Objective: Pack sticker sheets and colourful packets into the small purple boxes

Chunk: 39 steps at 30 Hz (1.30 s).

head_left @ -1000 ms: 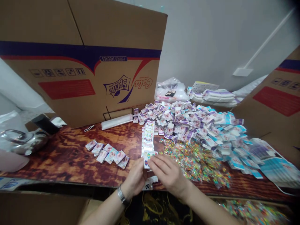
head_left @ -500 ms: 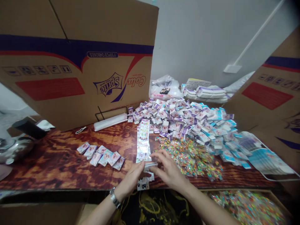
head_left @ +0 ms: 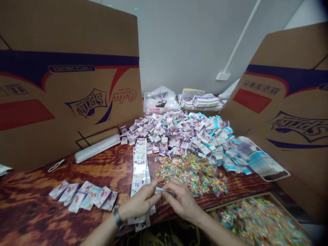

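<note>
My left hand and my right hand meet at the table's near edge, both pinching a small flat sticker piece between their fingertips. A watch sits on my left wrist. Under my left hand lies a long strip of sticker sheets, running away from me. Just right of my hands spreads a pile of small colourful packets. To the left lies a short row of small printed cards.
A large heap of small purple and blue boxes covers the table's middle. Big cardboard boxes stand at left and right. A tray of colourful packets sits low right. Plastic bags are behind.
The view swung to the right and down. My hands lowered the sticker piece from upright to nearly flat and stayed together at the table's edge.
</note>
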Tool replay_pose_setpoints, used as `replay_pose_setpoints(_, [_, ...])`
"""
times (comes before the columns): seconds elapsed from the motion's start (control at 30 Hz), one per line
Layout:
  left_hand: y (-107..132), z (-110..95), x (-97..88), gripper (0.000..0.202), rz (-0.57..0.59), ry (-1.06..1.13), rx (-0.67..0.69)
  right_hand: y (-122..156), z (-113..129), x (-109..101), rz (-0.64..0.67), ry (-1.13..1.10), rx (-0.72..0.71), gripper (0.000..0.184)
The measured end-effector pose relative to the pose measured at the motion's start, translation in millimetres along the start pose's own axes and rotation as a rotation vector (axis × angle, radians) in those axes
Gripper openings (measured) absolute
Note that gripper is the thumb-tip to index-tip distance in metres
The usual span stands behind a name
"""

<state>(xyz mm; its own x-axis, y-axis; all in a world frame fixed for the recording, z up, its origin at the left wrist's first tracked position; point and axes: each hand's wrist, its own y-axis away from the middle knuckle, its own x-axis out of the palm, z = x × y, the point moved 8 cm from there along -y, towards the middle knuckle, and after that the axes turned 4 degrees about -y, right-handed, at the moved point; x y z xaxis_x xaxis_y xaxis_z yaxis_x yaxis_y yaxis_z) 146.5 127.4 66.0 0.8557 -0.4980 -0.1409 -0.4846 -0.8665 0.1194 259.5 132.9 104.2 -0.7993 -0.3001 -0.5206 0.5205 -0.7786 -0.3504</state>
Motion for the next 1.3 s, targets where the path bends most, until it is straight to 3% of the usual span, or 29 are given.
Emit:
replay_pose_setpoints(0.07, [-29.0, -9.1, -1.1, 0.057, 0.199, 0.006, -0.02, 2.5, -11.9, -15.6, -0.07, -0.002, 0.044, 0.014])
replay_pose_setpoints(0.1, [-47.7, -10.9, -7.9, 0.062, 0.2, -0.004, -0.045, 3.8, -17.5, -23.8, -0.107, 0.001, 0.063, 0.014])
replay_pose_setpoints(0.13, [-69.4, -9.5, -23.9, 0.062, 0.064, -0.086, -0.088, 5.0, -22.2, -31.7, -0.143, 0.005, 0.077, 0.014])
replay_pose_setpoints(0.17, [-88.7, -7.8, -49.2, 0.052, -0.214, -0.219, -0.143, 6.3, -25.8, -38.9, -0.176, 0.007, 0.083, 0.014])
replay_pose_setpoints(0.2, [-106.4, -6.2, -60.7, 0.052, -0.359, -0.282, -0.175, 7.5, -28.4, -45.0, -0.203, 0.007, 0.082, 0.013])
replay_pose_setpoints(0.3, [-151.1, 6.4, -68.1, 0.054, -0.626, -0.397, -0.247, 10.9, -31.8, -55.7, -0.253, 0.002, 0.068, 0.013])
replay_pose_setpoints(0.47, [-182.7, 32.7, -57.6, 0.049, -0.82, -0.535, -0.343, 16.5, -38.3, -60.1, -0.271, 0.027, 0.126, 0.019])
replay_pose_setpoints(0.63, [-186.2, 35.2, -64.1, 0.037, -0.797, -0.607, -0.295, 12.8, -43.4, -68.2, -0.275, 0.071, 0.148, 0.023])
replay_pose_setpoints(0.8, [-151.8, 8.0, -59.1, 0.042, -0.702, -0.649, -0.075, 5.4, -56.7, -83.8, -0.344, 0.055, 0.194, 0.025])
replay_pose_setpoints(1.0, [-52.5, -11.1, -39.7, 0.044, -0.587, -0.549, 0.119, -5.6, -54.8, -84.7, -0.325, 0.062, 0.18, 0.024])
replay_pose_setpoints(1.17, [22.5, 9.1, -48.9, 0.043, -0.696, -0.157, 0.046, -8.7, -65.3, -54.7, -0.075, 0.336, 0.131, 0.02])
replay_pose_setpoints(1.3, [47.7, 19.0, -38.1, 0.041, -0.641, 0.03, -0.032, 10.4, -83.5, -37.7, -0.003, 0.49, 0.075, 0.02])
